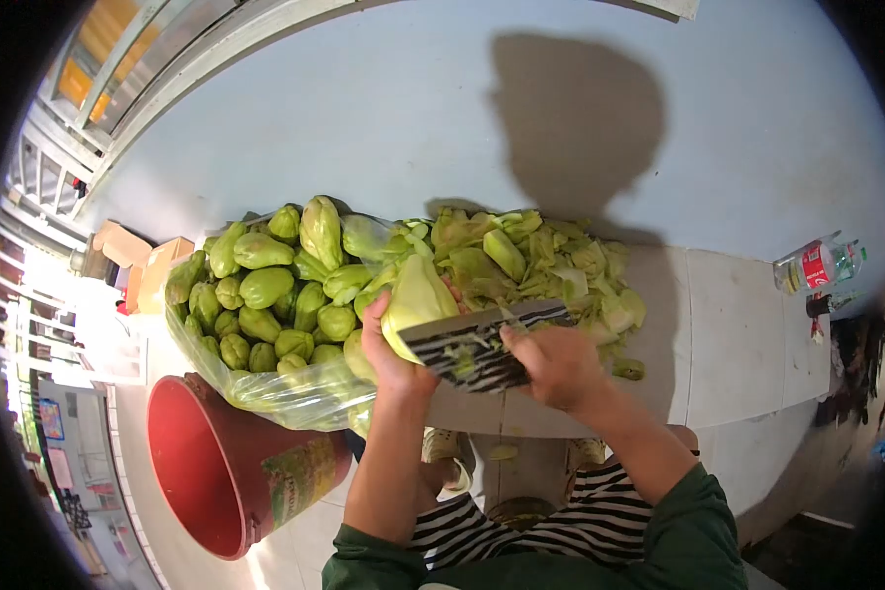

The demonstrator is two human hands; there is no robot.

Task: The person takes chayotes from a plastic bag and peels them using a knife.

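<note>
A pale green, peeled-looking chayote [418,295] sits in my left hand [393,359], whose fingers wrap around its side and base. My right hand [560,369] grips a wide-bladed cleaver [472,349]; its handle is mostly hidden in the fist. The blade lies against or very near the right side of the chayote, and its face shows striped reflections and green bits. To the left, many whole chayotes [265,287] fill a clear plastic bag [300,393]. Behind and right of the blade spreads a heap of green peelings and cut pieces [570,275].
A red bucket [189,472] leans below the bag at left. Plastic bottles [818,264] stand at the far right of the tiled ledge [728,334]. Cardboard boxes [157,275] are at the left, and a pale wall [364,118] rises behind.
</note>
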